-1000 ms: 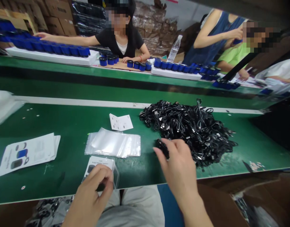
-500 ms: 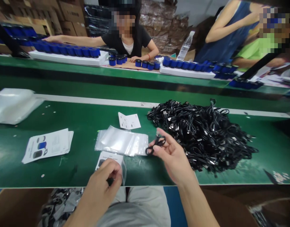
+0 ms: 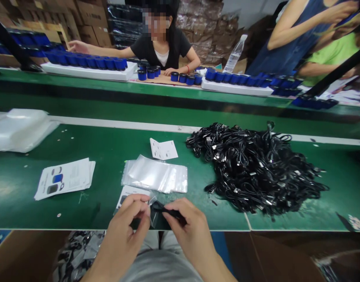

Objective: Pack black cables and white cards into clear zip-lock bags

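Observation:
My left hand [image 3: 130, 223] pinches the edge of a clear plastic bag [image 3: 153, 219] near the table's front edge; a printed leaflet [image 3: 128, 192] shows behind its fingers. Close on its right, my right hand [image 3: 187, 223] grips a coiled black cable [image 3: 160, 206], whose end is at the bag's opening. Just beyond the hands lies a stack of clear bags [image 3: 156, 174]. A folded white leaflet [image 3: 164, 149] stands behind that stack. To the right is a large heap of black cables [image 3: 250, 168], and to the left a pile of printed leaflets [image 3: 65, 178].
Clear plastic packaging [image 3: 20, 129] lies at the far left. Across the green table [image 3: 103, 145], a raised shelf carries blue cylinders [image 3: 86, 62] in white trays and a bottle [image 3: 235, 55]. People sit or stand behind it. Below the front edge is a container of packed items [image 3: 77, 254].
My right hand has moved left and down with the cable, from beside the heap to the bag at my left hand. A cable now shows at the heap's left edge.

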The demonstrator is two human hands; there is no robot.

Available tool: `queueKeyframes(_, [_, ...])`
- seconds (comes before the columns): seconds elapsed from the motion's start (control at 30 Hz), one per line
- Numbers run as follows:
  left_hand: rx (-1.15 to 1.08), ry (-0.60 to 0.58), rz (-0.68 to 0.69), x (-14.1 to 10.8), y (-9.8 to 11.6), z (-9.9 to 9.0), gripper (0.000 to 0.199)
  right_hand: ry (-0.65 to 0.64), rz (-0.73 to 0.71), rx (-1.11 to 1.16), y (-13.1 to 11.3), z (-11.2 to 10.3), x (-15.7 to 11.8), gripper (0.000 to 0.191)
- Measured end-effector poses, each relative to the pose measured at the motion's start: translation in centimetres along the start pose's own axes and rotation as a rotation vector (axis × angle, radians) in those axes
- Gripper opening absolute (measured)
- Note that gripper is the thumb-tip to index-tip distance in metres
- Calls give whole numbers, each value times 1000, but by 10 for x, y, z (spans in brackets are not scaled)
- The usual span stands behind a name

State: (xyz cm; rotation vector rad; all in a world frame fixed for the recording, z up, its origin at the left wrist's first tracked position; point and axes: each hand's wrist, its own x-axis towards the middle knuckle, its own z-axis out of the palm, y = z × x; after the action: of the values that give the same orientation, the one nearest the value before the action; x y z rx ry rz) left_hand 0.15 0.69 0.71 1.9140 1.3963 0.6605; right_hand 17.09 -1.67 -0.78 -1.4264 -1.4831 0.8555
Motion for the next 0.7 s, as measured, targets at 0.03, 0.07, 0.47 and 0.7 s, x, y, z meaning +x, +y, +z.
queueKeyframes(0.03, [16,14,5,-2,0,1,20,-27,-54,-38,-2,0,-2,12])
queueKeyframes(0.07, [27,24,13,-3,0,1,19,-39,-71,-41,-3,2,-3,14])
queueKeyframes(0.47, [-24,184,-78,-13,11,5,22,-353,-15,257,-13,-9,-8,43])
queueKeyframes(0.7, [7,225,-38,-17,16,6,18,-5,-187,0,-14,-1,-4,22])
